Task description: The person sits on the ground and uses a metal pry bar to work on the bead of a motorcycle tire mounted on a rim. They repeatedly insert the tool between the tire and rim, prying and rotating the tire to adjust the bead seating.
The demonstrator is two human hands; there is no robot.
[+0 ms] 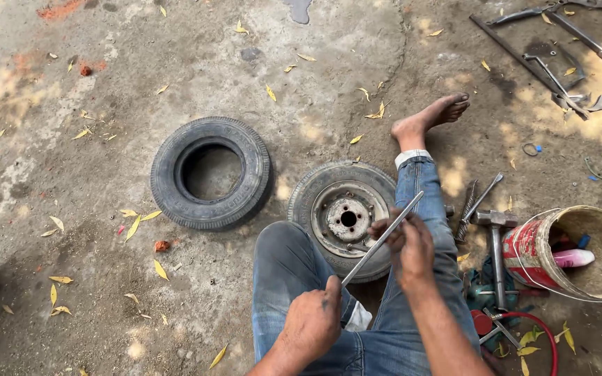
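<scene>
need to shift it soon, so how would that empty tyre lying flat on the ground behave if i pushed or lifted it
The empty tyre lies flat on rough concrete, so a push would probably drag, not roll. With no rim inside, it is likely lighter than the wheel with the rim, and its sidewalls may flex when lifted.

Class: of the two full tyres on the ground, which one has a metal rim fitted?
The tyre between the person's legs; its centre holds a rusty rim. The other tyre, further left, is hollow.

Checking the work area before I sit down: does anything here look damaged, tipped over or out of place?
The red-and-white plastic bucket at right lies tipped on its side, its mouth open with a pink bottle inside. The wheel's grey steel rim looks rusty. Both hands hold a thin metal rod.
</scene>
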